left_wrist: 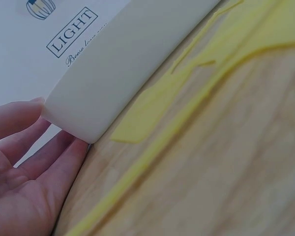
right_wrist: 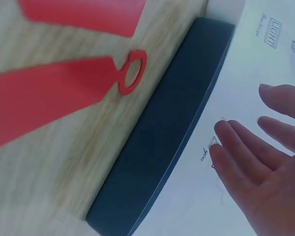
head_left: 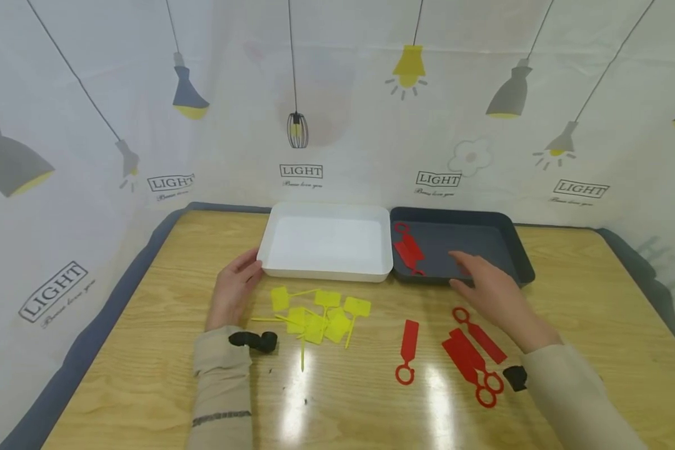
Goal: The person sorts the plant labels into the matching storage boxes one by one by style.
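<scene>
My left hand (head_left: 235,287) touches the front left corner of a white tray (head_left: 326,275), its fingertips right at the rim and the side wall in the left wrist view. My right hand (head_left: 492,294) is held over a dark grey tray (head_left: 520,256), with its fingers spread and nothing between them in the right wrist view. Inside the dark tray, red tags (head_left: 409,250) with ring ends lie along the left side. A little red also shows beside the right fingers in the head view. Below that hand, more red tags (head_left: 467,356) lie on the table.
Thin-stemmed yellow tags (head_left: 315,325) lie in a loose pile in front of the white tray. A single red tag (head_left: 409,344) is apart from the others. Both trays stand side by side at the wooden table's (head_left: 146,325) back edge, against a printed cloth (head_left: 349,156).
</scene>
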Available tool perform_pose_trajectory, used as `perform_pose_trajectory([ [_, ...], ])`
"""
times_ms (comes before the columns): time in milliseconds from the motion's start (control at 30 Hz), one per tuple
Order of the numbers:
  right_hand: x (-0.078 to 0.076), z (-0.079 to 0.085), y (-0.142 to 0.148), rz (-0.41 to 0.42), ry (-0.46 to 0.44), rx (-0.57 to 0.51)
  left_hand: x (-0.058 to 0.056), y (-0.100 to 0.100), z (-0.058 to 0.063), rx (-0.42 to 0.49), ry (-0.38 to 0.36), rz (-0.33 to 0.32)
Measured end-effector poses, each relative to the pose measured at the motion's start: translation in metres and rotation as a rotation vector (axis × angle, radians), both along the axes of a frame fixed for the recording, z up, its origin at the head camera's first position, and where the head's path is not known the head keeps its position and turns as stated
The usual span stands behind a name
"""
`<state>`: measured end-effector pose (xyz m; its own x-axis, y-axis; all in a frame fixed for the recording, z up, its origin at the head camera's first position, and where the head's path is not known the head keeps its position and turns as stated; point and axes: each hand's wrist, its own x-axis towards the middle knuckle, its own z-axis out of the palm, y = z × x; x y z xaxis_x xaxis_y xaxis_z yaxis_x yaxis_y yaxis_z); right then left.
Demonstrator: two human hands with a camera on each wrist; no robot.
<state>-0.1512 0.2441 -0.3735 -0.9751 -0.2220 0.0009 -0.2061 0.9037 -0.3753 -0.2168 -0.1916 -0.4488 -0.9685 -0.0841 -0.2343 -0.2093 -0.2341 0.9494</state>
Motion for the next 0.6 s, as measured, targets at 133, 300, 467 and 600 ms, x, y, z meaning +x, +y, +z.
perform_pose_trajectory([
  [133, 0.015, 0.001, 0.005, -0.021, -0.033, -0.025, -0.001, 0.0, 0.0, -0.013, -0.008, 0.003],
  [300, 0.031, -0.003, 0.009, -0.046, -0.055, -0.08, 0.0, -0.001, 0.0, -0.015, -0.01, 0.011],
  [467, 0.039, -0.007, 0.012, -0.098, -0.091, -0.149, 0.001, -0.001, 0.0, -0.018, -0.011, 0.011],
  [600, 0.044, -0.009, 0.017, -0.141, -0.119, -0.228, 0.001, -0.001, 0.001, -0.005, -0.005, 0.001],
])
